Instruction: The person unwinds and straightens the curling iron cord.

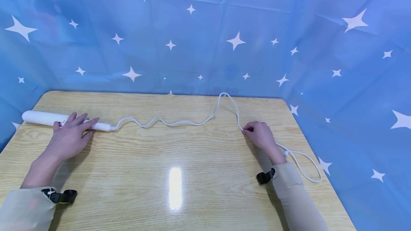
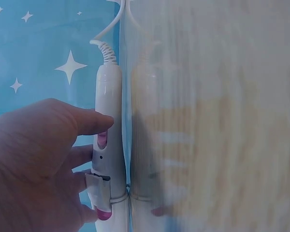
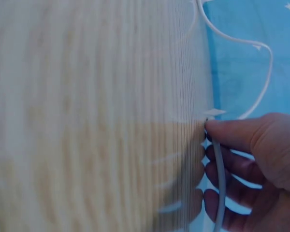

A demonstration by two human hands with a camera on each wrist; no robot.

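A white curling iron [image 1: 41, 117], with pink buttons that show in the left wrist view, lies along the far left of the table. My left hand [image 1: 71, 136] grips its handle [image 2: 108, 92], thumb on the near side and fingers over the top; the fingertips are partly hidden behind the handle. From the handle's end a thin white cord [image 1: 183, 123] runs rightward in waves and rises in a loop near the back edge. On the right, my right hand [image 1: 259, 135] pinches this cord [image 3: 221, 179] between thumb and fingers, close over the tabletop.
The cord continues past my right wrist into a loose loop [image 1: 316, 168] near the right edge of the wooden table [image 1: 135, 181]. A blue star-patterned cloth [image 1: 205, 24] hangs behind and beside the table. Each wrist wears a small black camera [image 1: 264, 178].
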